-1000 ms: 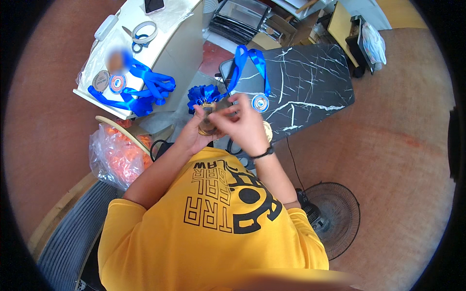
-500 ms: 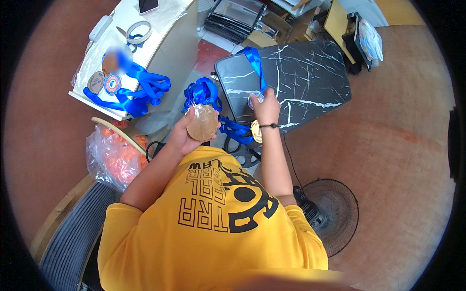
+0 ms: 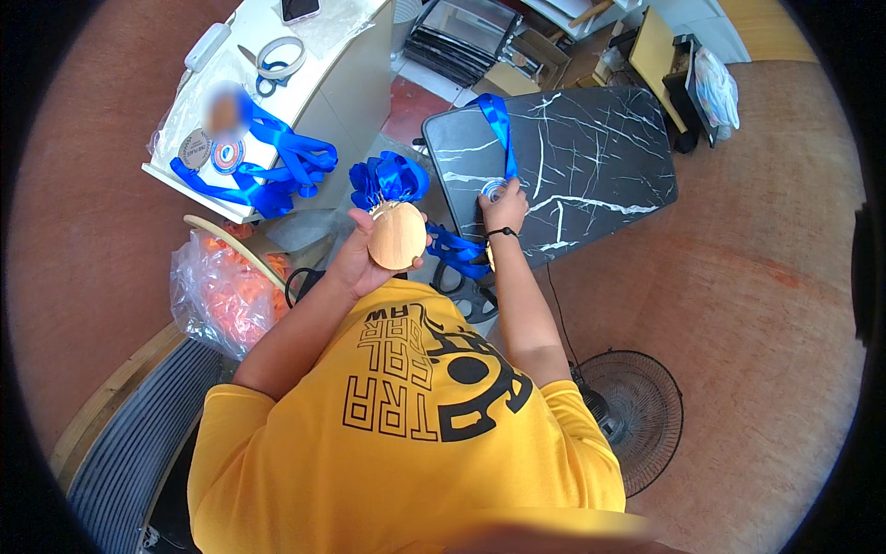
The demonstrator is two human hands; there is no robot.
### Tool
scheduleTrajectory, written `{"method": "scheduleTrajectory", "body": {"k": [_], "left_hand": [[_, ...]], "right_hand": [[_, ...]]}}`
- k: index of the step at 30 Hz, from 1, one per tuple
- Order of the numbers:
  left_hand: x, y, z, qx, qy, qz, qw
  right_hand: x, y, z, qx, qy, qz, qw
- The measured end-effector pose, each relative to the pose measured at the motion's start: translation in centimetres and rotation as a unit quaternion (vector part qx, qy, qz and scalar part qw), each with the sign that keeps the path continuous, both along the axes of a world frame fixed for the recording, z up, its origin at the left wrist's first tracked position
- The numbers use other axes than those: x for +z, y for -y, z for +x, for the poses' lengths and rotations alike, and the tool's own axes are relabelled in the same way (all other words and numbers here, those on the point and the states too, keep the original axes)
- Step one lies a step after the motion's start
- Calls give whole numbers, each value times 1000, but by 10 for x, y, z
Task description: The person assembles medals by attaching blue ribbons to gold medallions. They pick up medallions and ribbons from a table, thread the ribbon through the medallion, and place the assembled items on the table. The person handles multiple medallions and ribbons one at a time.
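Observation:
My left hand [image 3: 362, 254] is closed around the edge of a round gold medal [image 3: 398, 236], its plain face turned up. A bunched blue ribbon [image 3: 388, 177] stands out just beyond that medal. My right hand [image 3: 506, 209], with a black bracelet at the wrist, has its fingers on a second medal [image 3: 494, 189] with a blue and white face, at the near left part of the black marble-patterned table [image 3: 600, 152]. From it a blue ribbon [image 3: 498, 125] runs to the table's far edge. Another gold medal [image 3: 490, 256] is partly hidden behind my right wrist, with blue ribbon [image 3: 459, 251] beside it.
On the white desk [image 3: 346, 78] at left lie a silver-coloured medal [image 3: 195, 149], blue ribbons [image 3: 300, 157], a tape roll [image 3: 281, 58], scissors [image 3: 268, 85] and a phone [image 3: 300, 9]. A plastic bag of orange stuff [image 3: 226, 295] sits below. A fan [image 3: 637, 420] stands right.
My left hand has tilted its gold medal, whose face now looks brighter. My right fingers have shifted on the blue and white medal near the tabletop. The whole view has moved slightly.

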State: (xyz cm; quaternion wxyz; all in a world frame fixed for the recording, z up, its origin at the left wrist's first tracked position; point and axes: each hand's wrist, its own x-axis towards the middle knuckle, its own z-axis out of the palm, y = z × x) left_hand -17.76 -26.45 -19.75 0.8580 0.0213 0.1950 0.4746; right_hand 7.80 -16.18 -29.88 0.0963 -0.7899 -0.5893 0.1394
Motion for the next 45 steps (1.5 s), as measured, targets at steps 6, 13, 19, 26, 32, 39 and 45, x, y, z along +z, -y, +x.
{"method": "scheduleTrajectory", "body": {"k": [6,13,19,26,32,39,45], "left_hand": [[3,2,-2,0,-18,-21,1000],[6,3,-4,6,15,-34,999],[7,2,-2,-2,20,-35,999],[11,7,5,37,-82,-64,994],[10,12,4,33,-167,-89,981],[12,19,-5,48,-153,-126,979],[17,25,-8,34,-172,-154,972]], "right_hand": [[4,4,9,-19,-127,56,990],[64,29,22,-121,-942,-146,278],[108,31,-4,-88,-895,-141,413],[115,60,-74,-202,-764,-65,609],[109,93,-124,-41,-578,8,815],[93,116,-82,94,-375,17,922],[36,130,10,-108,-83,-52,989]]}}
